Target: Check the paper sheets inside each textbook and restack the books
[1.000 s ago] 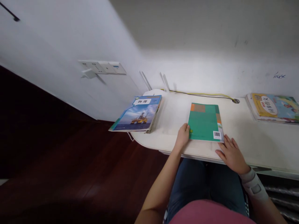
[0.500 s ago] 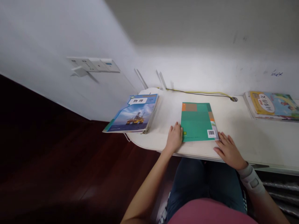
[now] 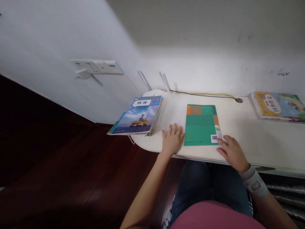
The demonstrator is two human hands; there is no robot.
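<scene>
A green book lies flat, back cover up, on the white desk in front of me. My left hand rests flat on the desk just left of the book, fingers spread, holding nothing. My right hand lies by the book's near right corner, fingertips touching the edge beside the barcode, fingers stretched out. A blue book with an oil rig picture tops a small stack at the desk's left end, overhanging the edge.
A stack of colourful books lies at the desk's far right. A yellow and black cable runs along the wall into a desk hole. Wall sockets sit on the left wall. Dark wooden floor lies to the left.
My left hand has let go of the green book's left edge and moved left, opening flat on the desk. My right hand slid a little closer to the book's corner.
</scene>
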